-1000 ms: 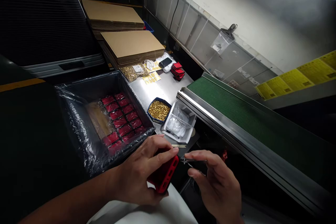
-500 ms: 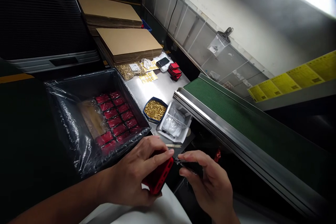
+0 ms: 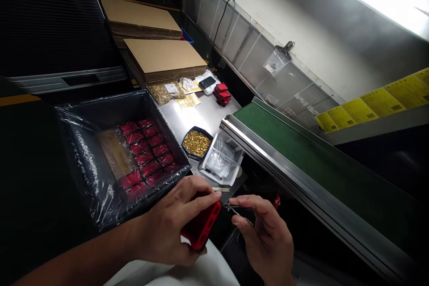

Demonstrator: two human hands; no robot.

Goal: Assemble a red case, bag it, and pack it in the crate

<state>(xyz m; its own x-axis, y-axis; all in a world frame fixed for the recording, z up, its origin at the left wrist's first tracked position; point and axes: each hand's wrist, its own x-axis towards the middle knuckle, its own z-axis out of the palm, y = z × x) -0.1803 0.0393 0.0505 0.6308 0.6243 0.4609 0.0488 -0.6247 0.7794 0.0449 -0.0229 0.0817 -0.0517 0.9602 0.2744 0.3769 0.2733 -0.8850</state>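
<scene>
My left hand is wrapped around a red phone case, which is tilted with its cut-out edge facing right. The left thumb side and the palm cover much of the case. Just to its right, my right hand pinches small metal nail clippers between thumb and fingers. Their jaw end points at the case's upper corner, with a small gap between. Behind both hands, a thin pale strip lies at the table's near edge.
At left stands a plastic-lined bin holding several red items. A dark tray of gold-coloured small parts and a white basket with clear bags sit ahead. A green conveyor runs along the right; cardboard stacks lie behind.
My right hand has shifted slightly, and the nail clippers show more plainly, with their jaw end near the case's corner. The left hand keeps the case in place. The view has tilted a little.
</scene>
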